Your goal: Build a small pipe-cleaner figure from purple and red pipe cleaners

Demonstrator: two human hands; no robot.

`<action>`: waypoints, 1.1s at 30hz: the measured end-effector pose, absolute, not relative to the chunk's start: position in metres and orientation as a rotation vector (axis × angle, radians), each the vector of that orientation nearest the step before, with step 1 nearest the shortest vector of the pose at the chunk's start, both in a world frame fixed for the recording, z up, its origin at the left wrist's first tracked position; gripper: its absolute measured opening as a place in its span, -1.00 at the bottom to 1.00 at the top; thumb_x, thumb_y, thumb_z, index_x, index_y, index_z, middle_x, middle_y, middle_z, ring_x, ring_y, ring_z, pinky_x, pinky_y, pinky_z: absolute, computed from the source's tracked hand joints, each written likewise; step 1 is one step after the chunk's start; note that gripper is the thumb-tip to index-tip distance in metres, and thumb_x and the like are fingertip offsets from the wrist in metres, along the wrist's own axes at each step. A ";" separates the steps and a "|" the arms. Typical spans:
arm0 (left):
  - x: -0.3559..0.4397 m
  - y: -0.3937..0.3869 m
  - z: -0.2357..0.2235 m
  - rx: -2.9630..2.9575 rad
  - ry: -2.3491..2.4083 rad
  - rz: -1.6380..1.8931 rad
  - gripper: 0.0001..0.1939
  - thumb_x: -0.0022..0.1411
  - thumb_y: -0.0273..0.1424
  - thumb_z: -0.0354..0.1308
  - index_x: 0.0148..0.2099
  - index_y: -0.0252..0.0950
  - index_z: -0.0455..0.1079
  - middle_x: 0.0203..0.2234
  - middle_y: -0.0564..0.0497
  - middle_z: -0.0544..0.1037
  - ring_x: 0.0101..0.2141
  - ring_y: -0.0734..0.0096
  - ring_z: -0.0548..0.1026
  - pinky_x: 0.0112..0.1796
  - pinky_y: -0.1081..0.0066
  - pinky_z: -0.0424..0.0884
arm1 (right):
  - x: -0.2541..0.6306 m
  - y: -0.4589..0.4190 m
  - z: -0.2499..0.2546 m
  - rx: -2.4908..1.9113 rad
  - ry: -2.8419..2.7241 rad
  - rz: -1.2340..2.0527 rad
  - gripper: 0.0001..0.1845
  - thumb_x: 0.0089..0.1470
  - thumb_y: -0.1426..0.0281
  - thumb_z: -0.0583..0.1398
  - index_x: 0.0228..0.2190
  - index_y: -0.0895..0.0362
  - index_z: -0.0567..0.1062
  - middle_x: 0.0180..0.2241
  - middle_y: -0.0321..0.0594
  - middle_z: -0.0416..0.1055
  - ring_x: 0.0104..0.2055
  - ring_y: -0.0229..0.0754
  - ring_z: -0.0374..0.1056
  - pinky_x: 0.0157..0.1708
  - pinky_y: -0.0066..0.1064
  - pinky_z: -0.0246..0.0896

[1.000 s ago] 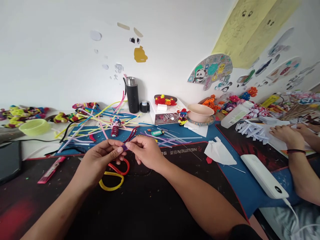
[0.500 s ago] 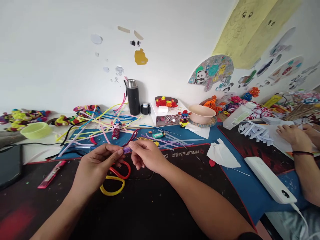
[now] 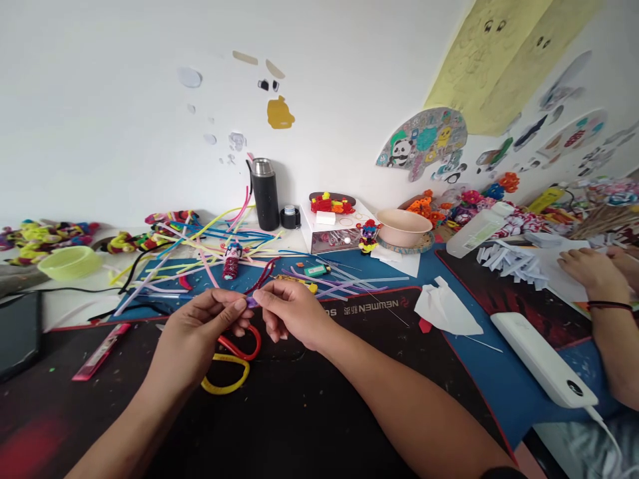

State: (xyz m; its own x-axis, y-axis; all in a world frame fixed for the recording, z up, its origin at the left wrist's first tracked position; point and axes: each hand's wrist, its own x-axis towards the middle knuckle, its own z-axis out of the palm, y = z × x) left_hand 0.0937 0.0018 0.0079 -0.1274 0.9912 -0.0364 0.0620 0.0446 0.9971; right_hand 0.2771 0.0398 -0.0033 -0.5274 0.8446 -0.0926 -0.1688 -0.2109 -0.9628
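Brand name "NEWMEN" [image 3: 378,304] in pale capitals along the far edge of the black desk mat [image 3: 349,379], with a red emblem [image 3: 405,302] at its right end. Left of the name are small Chinese characters [image 3: 350,305], too blurred for me to read surely, then larger partial lettering [image 3: 332,310]. The print on the clear bottle's label [image 3: 478,235], the pink pack [image 3: 101,351] and the white device's round display [image 3: 574,388] is too small to read.
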 end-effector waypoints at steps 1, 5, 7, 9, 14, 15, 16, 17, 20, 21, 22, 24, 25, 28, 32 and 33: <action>0.094 0.002 0.006 1.158 1.367 1.239 -0.44 -0.09 0.17 0.55 -0.31 -0.19 0.59 -0.49 -0.02 0.70 -0.48 0.20 0.63 -0.42 0.29 0.62 | 0.277 0.040 -0.004 -0.849 -1.322 1.815 -0.56 0.25 -0.01 0.36 -0.29 0.10 0.44 -0.65 -0.48 0.35 -0.68 -0.33 0.27 -0.68 -0.52 0.02; 0.093 0.003 0.004 1.177 1.390 1.222 -0.45 -0.07 0.14 0.56 -0.28 -0.20 0.62 -0.46 -0.02 0.71 -0.49 0.24 0.63 -0.41 0.32 0.62 | 0.276 0.040 -0.004 -0.872 -1.399 1.777 -0.62 0.34 0.05 0.30 -0.28 0.09 0.41 -0.67 -0.49 0.34 -0.70 -0.34 0.25 -0.67 -0.53 0.04; 0.093 0.004 0.006 1.184 1.409 1.212 -0.44 -0.08 0.15 0.56 -0.27 -0.20 0.63 -0.46 -0.03 0.72 -0.49 0.24 0.63 -0.40 0.32 0.61 | 0.276 0.040 -0.002 -0.888 -1.443 1.759 -0.66 0.38 0.11 0.28 -0.29 0.09 0.41 -0.69 -0.50 0.34 -0.70 -0.35 0.24 -0.67 -0.53 0.04; 0.093 0.004 0.008 1.180 1.429 1.212 -0.42 -0.12 0.17 0.56 -0.29 -0.20 0.63 -0.47 -0.02 0.72 -0.49 0.24 0.63 -0.40 0.32 0.61 | 0.277 0.041 0.001 -0.902 -1.460 1.750 -0.69 0.40 0.16 0.27 -0.30 0.10 0.42 -0.69 -0.50 0.33 -0.71 -0.35 0.23 -0.67 -0.53 0.04; 0.095 0.002 0.015 1.177 1.462 1.232 -0.37 -0.20 0.22 0.57 -0.31 -0.19 0.63 -0.49 0.01 0.70 -0.47 0.23 0.64 -0.40 0.32 0.61 | 0.279 0.041 0.005 -0.891 -1.464 1.751 -0.68 0.38 0.18 0.28 -0.34 0.11 0.43 -0.68 -0.49 0.32 -0.71 -0.36 0.22 -0.69 -0.52 0.01; 0.096 0.002 0.016 1.178 1.456 1.235 -0.38 -0.19 0.21 0.58 -0.31 -0.19 0.63 -0.49 0.01 0.70 -0.47 0.24 0.63 -0.40 0.32 0.61 | 0.279 0.041 0.004 -0.889 -1.463 1.749 -0.68 0.37 0.18 0.29 -0.34 0.11 0.43 -0.68 -0.49 0.33 -0.71 -0.36 0.23 -0.69 -0.53 0.02; 0.095 0.002 0.015 1.180 1.445 1.237 -0.39 -0.17 0.20 0.58 -0.31 -0.19 0.63 -0.49 0.01 0.69 -0.47 0.25 0.63 -0.40 0.33 0.61 | 0.279 0.041 0.004 -0.889 -1.463 1.749 -0.69 0.37 0.18 0.30 -0.33 0.11 0.44 -0.68 -0.49 0.33 -0.71 -0.36 0.23 -0.68 -0.53 0.03; 0.095 0.002 0.015 1.181 1.431 1.239 -0.41 -0.15 0.18 0.58 -0.31 -0.20 0.63 -0.49 0.01 0.69 -0.48 0.26 0.62 -0.41 0.33 0.60 | 0.279 0.041 0.002 -0.888 -1.464 1.750 -0.70 0.37 0.19 0.30 -0.32 0.12 0.45 -0.67 -0.49 0.33 -0.70 -0.36 0.24 -0.68 -0.53 0.04; 0.092 0.003 0.010 1.184 1.377 1.239 -0.47 -0.07 0.12 0.58 -0.30 -0.22 0.63 -0.49 0.00 0.67 -0.48 0.29 0.61 -0.41 0.35 0.60 | 0.279 0.042 -0.001 -0.879 -1.473 1.762 -0.77 0.39 0.24 0.28 -0.26 0.12 0.48 -0.67 -0.49 0.35 -0.70 -0.35 0.26 -0.66 -0.54 0.06; 0.090 0.004 0.008 1.183 1.356 1.232 -0.48 -0.05 0.10 0.58 -0.29 -0.22 0.64 -0.49 0.00 0.67 -0.48 0.29 0.61 -0.41 0.35 0.60 | 0.279 0.042 -0.002 -0.876 -1.477 1.767 -0.79 0.39 0.25 0.28 -0.25 0.13 0.49 -0.68 -0.49 0.35 -0.70 -0.35 0.26 -0.66 -0.54 0.07; 0.089 0.004 0.007 1.184 1.339 1.223 -0.49 -0.03 0.09 0.58 -0.29 -0.23 0.64 -0.49 0.00 0.67 -0.49 0.30 0.61 -0.41 0.35 0.59 | 0.279 0.042 -0.002 -0.873 -1.481 1.772 -0.80 0.39 0.26 0.28 -0.25 0.13 0.49 -0.68 -0.49 0.35 -0.70 -0.35 0.26 -0.66 -0.54 0.08; 0.086 0.005 0.005 1.195 1.326 1.203 -0.50 -0.01 0.08 0.57 -0.27 -0.23 0.64 -0.50 0.01 0.67 -0.49 0.30 0.60 -0.42 0.36 0.59 | 0.279 0.041 -0.002 -0.870 -1.488 1.778 -0.81 0.39 0.28 0.28 -0.26 0.13 0.49 -0.67 -0.48 0.37 -0.70 -0.35 0.26 -0.65 -0.54 0.09; 0.085 0.005 0.005 1.205 1.333 1.190 -0.50 0.00 0.08 0.57 -0.27 -0.24 0.64 -0.50 0.01 0.66 -0.50 0.30 0.60 -0.42 0.37 0.58 | 0.279 0.041 -0.002 -0.872 -1.494 1.777 -0.81 0.39 0.28 0.27 -0.26 0.13 0.49 -0.67 -0.48 0.37 -0.70 -0.36 0.26 -0.65 -0.54 0.09; 0.083 0.005 0.009 1.239 1.380 1.139 -0.50 0.03 0.09 0.55 -0.24 -0.23 0.63 -0.49 0.01 0.67 -0.48 0.30 0.61 -0.41 0.38 0.57 | 0.279 0.040 -0.002 -0.900 -1.532 1.742 -0.82 0.38 0.31 0.28 -0.27 0.13 0.48 -0.68 -0.50 0.35 -0.70 -0.37 0.27 -0.63 -0.55 0.11; 0.083 0.003 0.014 1.312 1.388 1.029 -0.46 0.06 0.13 0.50 -0.19 -0.23 0.62 -0.50 0.01 0.67 -0.46 0.24 0.63 -0.39 0.33 0.58 | 0.277 0.038 -0.001 -0.950 -1.552 1.705 -0.83 0.36 0.35 0.28 -0.31 0.12 0.47 -0.70 -0.53 0.31 -0.72 -0.37 0.26 -0.63 -0.55 0.09; 0.082 0.003 0.014 1.340 1.380 0.998 -0.44 0.08 0.15 0.47 -0.14 -0.22 0.62 -0.48 0.00 0.68 -0.44 0.21 0.64 -0.38 0.31 0.59 | 0.276 0.038 0.000 -0.954 -1.547 1.709 -0.82 0.35 0.36 0.28 -0.33 0.12 0.46 -0.70 -0.53 0.30 -0.72 -0.37 0.25 -0.64 -0.55 0.08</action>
